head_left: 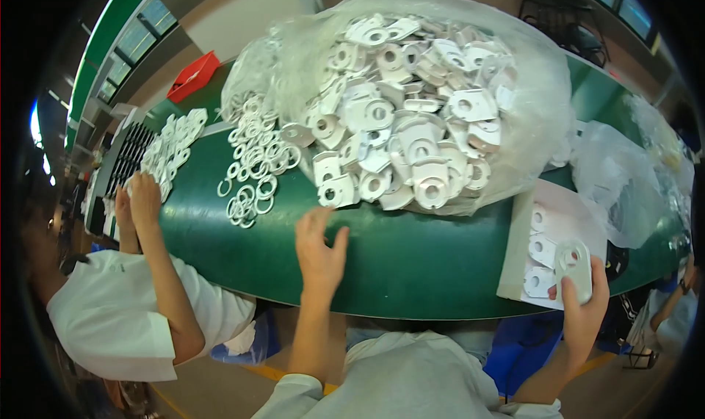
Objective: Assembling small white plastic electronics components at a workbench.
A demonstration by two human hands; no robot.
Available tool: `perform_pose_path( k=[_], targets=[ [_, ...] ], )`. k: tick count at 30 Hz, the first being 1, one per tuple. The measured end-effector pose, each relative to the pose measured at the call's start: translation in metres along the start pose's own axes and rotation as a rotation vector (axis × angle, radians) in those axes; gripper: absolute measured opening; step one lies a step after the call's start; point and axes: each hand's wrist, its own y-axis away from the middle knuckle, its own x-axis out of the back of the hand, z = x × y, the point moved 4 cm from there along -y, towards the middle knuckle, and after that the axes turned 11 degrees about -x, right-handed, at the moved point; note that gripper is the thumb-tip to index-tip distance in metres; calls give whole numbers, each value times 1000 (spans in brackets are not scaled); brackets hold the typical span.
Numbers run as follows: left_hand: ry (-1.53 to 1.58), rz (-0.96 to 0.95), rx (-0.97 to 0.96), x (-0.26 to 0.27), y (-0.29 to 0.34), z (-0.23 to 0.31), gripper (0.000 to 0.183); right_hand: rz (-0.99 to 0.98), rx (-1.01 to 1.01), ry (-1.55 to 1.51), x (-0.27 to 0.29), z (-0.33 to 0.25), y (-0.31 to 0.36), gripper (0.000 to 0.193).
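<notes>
My left hand (321, 246) is over the green table (411, 265), fingers stretched out toward the near edge of a heap of white plastic parts (378, 114). Nothing shows in it. Each part in the heap has a flat plate with a round hole. One such white plastic part (581, 272), rounded at its top, is gripped in my right hand (584, 309). That hand is at the near right corner of a white box (517, 254), where several similar parts (540, 250) lie. Left of the heap, loose white rings (257, 154) are spread on the table.
A large clear plastic bag (540, 118) lies open around the heap. More crumpled bags (613, 177) are at the right. At the left, a co-worker (139, 301) handles small parts beside a black slotted rack (131, 154). A red bin (193, 76) stands at the far left.
</notes>
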Motion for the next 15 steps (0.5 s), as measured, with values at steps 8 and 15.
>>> perform_pose_path(
  k=[8,15],
  targets=[
    [-183,-123,-167,-1,-23,-44,35,-315,26,599,5,27,-53,33],
    [96,154,42,18,15,-26,23,203,146,688,66,7,-163,23]
  ],
)
